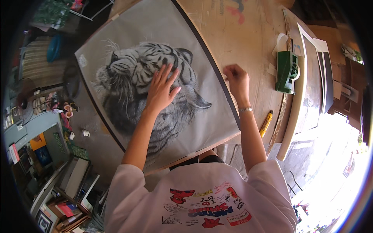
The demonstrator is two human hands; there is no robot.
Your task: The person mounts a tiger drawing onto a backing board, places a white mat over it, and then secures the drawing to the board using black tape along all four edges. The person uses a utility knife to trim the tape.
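Observation:
A large grey sheet (134,21) with a black-and-white tiger picture (155,54) lies tilted on the table, dark strips running along its long sides. My left hand (162,87) rests flat on the tiger's head, fingers spread, holding nothing. Just beyond the sheet's right-hand dark strip (213,60), my right hand (237,79) hovers near the wooden surface. Its fingers are curled together and slightly blurred; whatever they may hold is hidden. A bracelet (244,109) circles my right wrist.
On the wooden table (248,42), a green tape dispenser (285,73) stands to the right. A yellow utility knife (266,123) lies nearer me, beside a long worn strip (279,120). Framed sheets (312,77) lean farther right. Shelves and shoes (68,110) fill the left side.

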